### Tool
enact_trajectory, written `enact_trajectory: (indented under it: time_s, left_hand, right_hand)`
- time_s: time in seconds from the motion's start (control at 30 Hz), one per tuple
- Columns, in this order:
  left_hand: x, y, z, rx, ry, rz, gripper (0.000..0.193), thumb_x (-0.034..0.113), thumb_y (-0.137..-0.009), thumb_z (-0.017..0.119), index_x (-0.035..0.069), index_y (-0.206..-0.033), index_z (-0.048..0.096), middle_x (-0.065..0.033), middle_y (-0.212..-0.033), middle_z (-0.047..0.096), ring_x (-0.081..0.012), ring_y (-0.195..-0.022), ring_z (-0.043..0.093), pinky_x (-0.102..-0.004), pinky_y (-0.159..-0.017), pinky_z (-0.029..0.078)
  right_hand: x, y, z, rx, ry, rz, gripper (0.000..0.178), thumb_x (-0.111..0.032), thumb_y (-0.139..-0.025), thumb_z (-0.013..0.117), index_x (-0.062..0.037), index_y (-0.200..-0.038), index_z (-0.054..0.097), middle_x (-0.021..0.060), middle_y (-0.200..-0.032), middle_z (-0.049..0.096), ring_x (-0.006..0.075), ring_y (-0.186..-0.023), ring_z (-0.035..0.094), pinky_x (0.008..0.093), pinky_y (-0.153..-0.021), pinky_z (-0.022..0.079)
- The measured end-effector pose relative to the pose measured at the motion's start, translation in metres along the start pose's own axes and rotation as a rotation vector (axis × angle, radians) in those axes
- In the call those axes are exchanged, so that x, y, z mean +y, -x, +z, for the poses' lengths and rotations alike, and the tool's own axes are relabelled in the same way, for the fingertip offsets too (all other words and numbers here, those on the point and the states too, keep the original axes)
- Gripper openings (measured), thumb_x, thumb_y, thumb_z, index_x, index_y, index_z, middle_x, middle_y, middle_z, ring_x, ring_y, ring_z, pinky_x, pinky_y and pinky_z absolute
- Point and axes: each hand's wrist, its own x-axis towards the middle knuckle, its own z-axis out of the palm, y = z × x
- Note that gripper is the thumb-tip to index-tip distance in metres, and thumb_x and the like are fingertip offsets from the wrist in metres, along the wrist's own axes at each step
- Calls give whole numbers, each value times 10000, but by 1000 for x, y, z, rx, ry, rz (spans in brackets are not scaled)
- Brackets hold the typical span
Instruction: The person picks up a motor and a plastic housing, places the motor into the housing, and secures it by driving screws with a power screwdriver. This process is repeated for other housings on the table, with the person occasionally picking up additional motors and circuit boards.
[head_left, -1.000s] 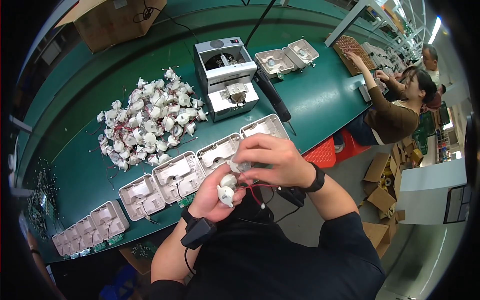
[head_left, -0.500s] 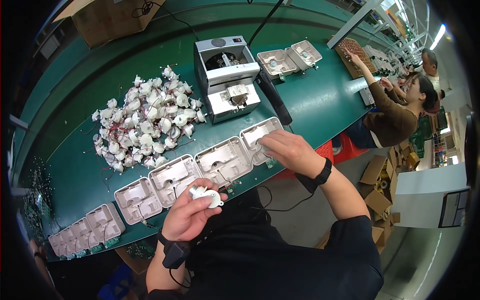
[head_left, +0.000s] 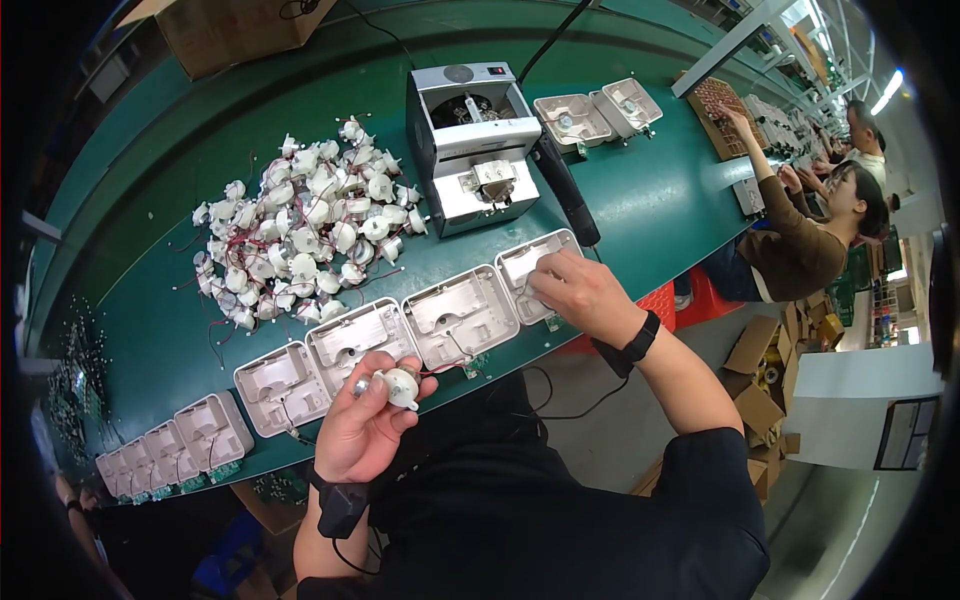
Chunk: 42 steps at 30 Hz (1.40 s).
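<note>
Holding 1 white geared motor (head_left: 402,388), the left hand (head_left: 362,432) has thumb and fingers closed round it; silver can to the left, white gearcase to the right, long axis running roughly crosswise, toward the right-hand side. Red lead (head_left: 448,367), extending right from this motor. Right hand (head_left: 583,293): fingers bent and drawn together over the rightmost near-row housing (head_left: 515,258); fingertips hidden, so whether they grip anything cannot be told. Key relation: this housing lies ahead and to the right of the motor, well apart from it, with the right hand the nearer. Between the hands, slightly ahead: 1 open off-white housing (head_left: 478,298), longer side along the row. Just ahead of the left hand: 1 similar housing (head_left: 335,335). Farther ahead of the left hand: 1 heap of geared motors (head_left: 300,235), wires tangled. Ahead of the right hand: 1 black electric screwdriver (head_left: 566,190), beside 1 grey screw feeder (head_left: 470,150).
</note>
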Motion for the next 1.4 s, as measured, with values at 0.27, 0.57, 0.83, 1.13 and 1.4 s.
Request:
enact_trajectory:
  time_s: [0.27, 0.57, 0.83, 1.13, 1.4]
  left_hand:
    - [6, 16, 8, 95, -182, 83, 222, 97, -1003, 587, 42, -1213, 540, -157, -1277, 582, -331, -1215, 608, -304, -862, 617]
    - [-8, 31, 13, 193, -228, 106, 243, 81, -995, 605, 33, -1225, 543, -93, -1133, 638, -208, -1037, 660, -293, -829, 587]
    - [1, 44, 4, 140, -231, -3, 270, 159, -1025, 578, 38, -1264, 545, -65, -1060, 642, -165, -976, 642, -284, -798, 533]
    - [-9, 45, -4, 213, -835, 7, 319, 262, -1033, 557, 7, -1219, 607, -17, -856, 628, -91, -724, 557, -235, -626, 457]
    - [-14, 46, -8, 197, -1120, 19, 293, 191, -948, 679, 8, -1174, 646, -12, -776, 648, -94, -697, 608, -249, -649, 486]
  right_hand:
    - [-70, -26, -39, 197, -227, 27, 292, -83, -746, 791, -61, -1013, 673, 88, -998, 650, 262, -866, 658, 345, -682, 547]
    - [-161, -58, -14, 309, -448, -136, 441, -193, -735, 848, -39, -1106, 666, 86, -1013, 643, 269, -854, 647, 358, -689, 530]
    - [-169, -59, -8, 198, -590, -123, 473, -203, -744, 837, -39, -1148, 653, 79, -960, 649, 249, -819, 651, 325, -683, 519]
    - [-170, -37, -7, 80, -405, -74, 435, -160, -764, 823, -31, -1143, 652, 76, -933, 673, 240, -738, 651, 324, -649, 525]
    - [-163, -39, -13, 45, -818, 232, 305, -89, -788, 791, -39, -1066, 677, 88, -919, 673, 252, -722, 652, 313, -640, 535]
